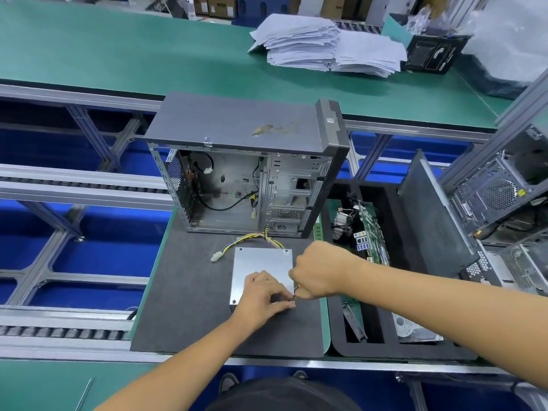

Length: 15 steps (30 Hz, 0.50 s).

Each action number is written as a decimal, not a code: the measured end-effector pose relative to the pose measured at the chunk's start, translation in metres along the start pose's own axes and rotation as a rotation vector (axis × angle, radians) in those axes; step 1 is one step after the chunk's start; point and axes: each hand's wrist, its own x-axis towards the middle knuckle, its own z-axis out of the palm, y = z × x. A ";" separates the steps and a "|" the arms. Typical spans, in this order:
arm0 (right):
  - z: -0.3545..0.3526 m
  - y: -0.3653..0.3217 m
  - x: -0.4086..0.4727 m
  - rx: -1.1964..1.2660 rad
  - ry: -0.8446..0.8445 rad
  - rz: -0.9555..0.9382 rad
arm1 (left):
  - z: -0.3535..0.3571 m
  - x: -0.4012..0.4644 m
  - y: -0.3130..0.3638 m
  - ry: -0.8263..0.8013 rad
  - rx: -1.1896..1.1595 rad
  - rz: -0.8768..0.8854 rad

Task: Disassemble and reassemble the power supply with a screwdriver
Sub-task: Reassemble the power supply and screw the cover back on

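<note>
A silver power supply (261, 265) lies flat on the dark foam mat (189, 292), its yellow and black cable bundle (255, 238) trailing toward the open computer case (249, 173). My left hand (262, 295) rests on the near right corner of the unit, fingers pinched at something small I cannot make out. My right hand (318, 269) is closed around a screwdriver (296, 290), whose tip points down at that same corner. Most of the tool is hidden inside the fist.
A black foam tray (394, 348) at the right holds a motherboard (372, 232), a heatsink and a drive. A side panel (433, 215) leans behind it. Paper stacks (323, 46) lie on the green bench beyond. Roller rails (65, 330) run along the left.
</note>
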 end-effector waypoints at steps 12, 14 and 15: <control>-0.007 0.016 -0.001 0.083 0.039 -0.097 | -0.002 0.001 0.003 0.004 -0.053 -0.036; -0.001 0.011 0.001 0.077 0.012 -0.048 | -0.002 0.001 0.004 0.016 -0.046 -0.059; 0.000 0.009 0.003 0.066 0.001 -0.033 | -0.001 0.002 0.004 0.003 -0.034 -0.055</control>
